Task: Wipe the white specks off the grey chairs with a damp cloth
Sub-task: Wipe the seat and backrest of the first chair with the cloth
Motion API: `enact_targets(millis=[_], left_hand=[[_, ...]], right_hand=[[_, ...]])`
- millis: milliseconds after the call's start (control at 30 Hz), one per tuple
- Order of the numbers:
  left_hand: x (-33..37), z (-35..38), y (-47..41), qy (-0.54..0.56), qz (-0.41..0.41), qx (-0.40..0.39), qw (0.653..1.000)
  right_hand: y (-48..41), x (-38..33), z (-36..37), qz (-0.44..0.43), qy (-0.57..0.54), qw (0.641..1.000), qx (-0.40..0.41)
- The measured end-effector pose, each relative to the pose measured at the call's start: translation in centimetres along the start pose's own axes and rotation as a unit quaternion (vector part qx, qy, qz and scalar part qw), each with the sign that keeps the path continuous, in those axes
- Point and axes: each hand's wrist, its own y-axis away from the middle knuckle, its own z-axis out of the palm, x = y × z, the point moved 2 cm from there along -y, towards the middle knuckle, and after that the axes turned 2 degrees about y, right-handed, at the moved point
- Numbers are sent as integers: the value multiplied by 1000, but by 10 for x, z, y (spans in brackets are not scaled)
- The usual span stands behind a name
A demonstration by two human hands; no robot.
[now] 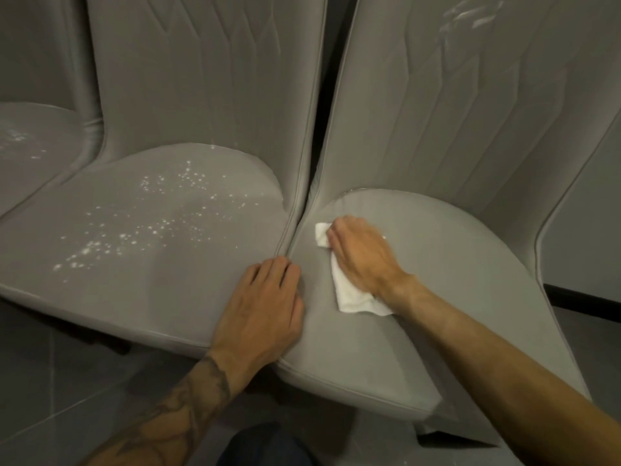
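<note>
Grey chair seats (437, 280) touch; right hand (363, 253) presses straight-fingered on a crumpled white cloth (349, 299), half hidden beneath; left hand (262, 307) lies flat.

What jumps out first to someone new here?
The spray of white specks across the middle chair's seat, left of centre. Next, the right hand pressing a white cloth onto the right chair's seat, which looks nearly speck-free. The left hand rests flat where the two seats meet.
</note>
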Motion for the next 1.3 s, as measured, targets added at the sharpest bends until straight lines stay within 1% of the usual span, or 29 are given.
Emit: enact_targets(millis=[67,100,133,200,233,300,333,400,467,500,533,567,667,700,733,767,833,867,900,933,967,1033,1100,1133,1167,1233,1267,1300], left_hand=[[0,-1,-1,3,-1,-1,1000],[0,-1,-1,5,-3,-1,1000],[1,-2,-2,7,-4,-2,1000],[1,-3,-1,10,-7,-1,1000],[1,-3,-2,10,-7,-2,1000],[2,-4,-3,7,-5,-5,1000],[3,-4,-3,4,-6,-7,1000],[3,-4,-3,5,-6,-10,1000],[3,-4,-2,12,-6,-9,1000],[3,-4,-2,14,-8,-8,1000],[3,-4,-2,14,-8,-8,1000],[3,-4,-2,14,-9,-8,1000],[3,-4,-3,14,-11,-6,1000],[3,-4,-3,16,-11,-6,1000],[3,-3,-2,16,-11,-6,1000],[3,-3,-1,17,-10,-7,1000],[2,-3,-1,23,-8,-3,1000],[2,-3,-1,28,-10,-1,1000],[2,-2,-2,30,-11,1,999],[2,-2,-2,30,-12,2,999],[2,-1,-2,30,-14,4,999],[2,-2,-1,32,-16,7,999],[2,-2,-1,31,-15,10,999],[2,-3,-1,30,-15,9,999],[2,-3,-1,29,-13,5,999],[2,-4,-1,21,-12,-6,1000],[2,-4,-1,19,-13,-9,1000],[1,-4,-2,21,-15,-10,1000]], right_hand=[[-14,7,1,76,25,997,8],[-18,5,3,86,35,996,14],[-19,2,5,80,28,996,19],[-12,3,5,37,-7,999,7],[-5,10,3,8,-2,1000,-2],[11,27,-2,-28,43,999,6],[15,34,-4,-20,54,998,14],[6,39,-2,28,61,998,8],[-15,33,4,78,76,994,3],[-22,26,5,82,77,994,4],[-24,18,5,74,67,995,11],[-21,11,7,46,54,997,19],[10,-2,9,-91,58,994,14],[14,7,6,-114,66,991,5],[13,19,2,-113,81,990,1],[9,32,-2,-86,99,991,-1],[-4,50,-7,18,125,992,11],[-9,49,-6,61,127,990,20],[-13,41,-3,82,123,989,22],[-15,28,2,75,113,991,17],[-13,11,7,51,83,995,12],[0,-19,14,-25,1,1000,16],[16,-27,9,-99,0,995,0],[17,-19,4,-111,17,994,-11],[16,-7,-1,-97,36,994,-20],[8,20,-9,-18,81,996,-20],[6,25,-10,26,96,995,-19],[7,18,-9,52,97,994,-10]])
